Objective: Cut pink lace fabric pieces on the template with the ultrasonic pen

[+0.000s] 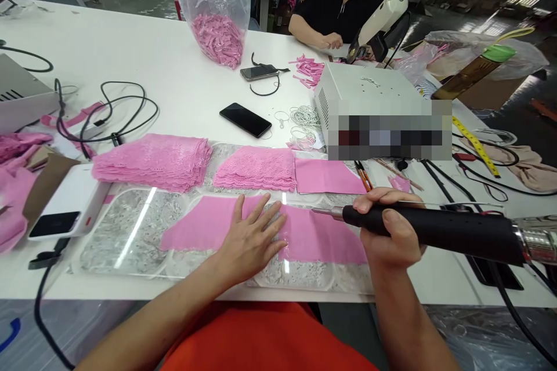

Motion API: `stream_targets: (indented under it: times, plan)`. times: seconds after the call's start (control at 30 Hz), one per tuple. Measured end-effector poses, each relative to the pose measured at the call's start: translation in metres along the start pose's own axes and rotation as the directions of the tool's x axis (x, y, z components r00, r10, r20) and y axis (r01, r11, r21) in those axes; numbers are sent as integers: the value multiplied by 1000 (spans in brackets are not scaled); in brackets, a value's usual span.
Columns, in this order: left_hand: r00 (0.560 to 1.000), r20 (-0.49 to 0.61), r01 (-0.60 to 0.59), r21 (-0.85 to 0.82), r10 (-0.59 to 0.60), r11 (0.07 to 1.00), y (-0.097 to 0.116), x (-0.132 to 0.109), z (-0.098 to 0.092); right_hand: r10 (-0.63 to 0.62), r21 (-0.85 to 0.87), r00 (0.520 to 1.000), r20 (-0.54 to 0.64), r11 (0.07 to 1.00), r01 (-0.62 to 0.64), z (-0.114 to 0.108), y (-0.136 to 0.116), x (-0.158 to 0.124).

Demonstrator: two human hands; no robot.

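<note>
My left hand (252, 237) lies flat with fingers spread on a pink fabric piece (191, 231), which rests on a clear patterned mat (126, 237). Just right of those fingers, a second pink piece (324, 237) meets or overlaps the first. My right hand (394, 232) is wrapped round a black-handled tool with a thin metal tip (452, 232), perhaps an ultrasonic welding pen. Its tip points left, over the upper part of the right piece; whether it touches the fabric I cannot tell. Behind lie a lace stack (152, 162), a smaller lace stack (256, 168) and plain pink fabric (326, 175).
A grey machine box (369, 81) stands at the back right, cables beside it. A white device (69, 203) sits at left. Farther back are a phone (246, 120), a bag of pink scraps (217, 35) and a co-worker (339, 6) with a white handheld tool (383, 17).
</note>
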State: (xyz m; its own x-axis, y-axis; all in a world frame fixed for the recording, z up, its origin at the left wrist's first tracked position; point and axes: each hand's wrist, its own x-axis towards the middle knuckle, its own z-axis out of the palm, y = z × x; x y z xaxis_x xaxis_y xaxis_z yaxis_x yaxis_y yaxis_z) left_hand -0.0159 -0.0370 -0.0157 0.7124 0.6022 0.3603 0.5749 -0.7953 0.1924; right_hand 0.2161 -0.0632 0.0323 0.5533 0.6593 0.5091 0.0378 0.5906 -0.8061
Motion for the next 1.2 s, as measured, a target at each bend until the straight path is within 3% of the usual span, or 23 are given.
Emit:
stream_targets:
  times: [0.2,0.57,0.77,0.93,1.07,1.2]
  plan:
    - [1000,-10,-1,29,1,1000,-1,-1,1,40,15,997,61,999,-41,16,5,-5]
    - [1000,-19,16,21,-15,1000,-2,-2,3,50,-29,995,84,998,-48,18,8,-7]
    - [1000,19,24,30,-25,999,-3,-3,-13,62,59,998,7,996,-62,15,0,-6]
    - [995,40,-84,-88,88,993,4,-18,-30,130,114,989,65,984,-137,13,-10,-17]
    - [980,56,-176,-194,190,965,11,-32,-28,145,146,977,159,975,-169,20,-6,-25]
    - [977,57,-189,-223,206,956,12,-38,-22,114,169,973,200,974,-148,26,-1,-27]
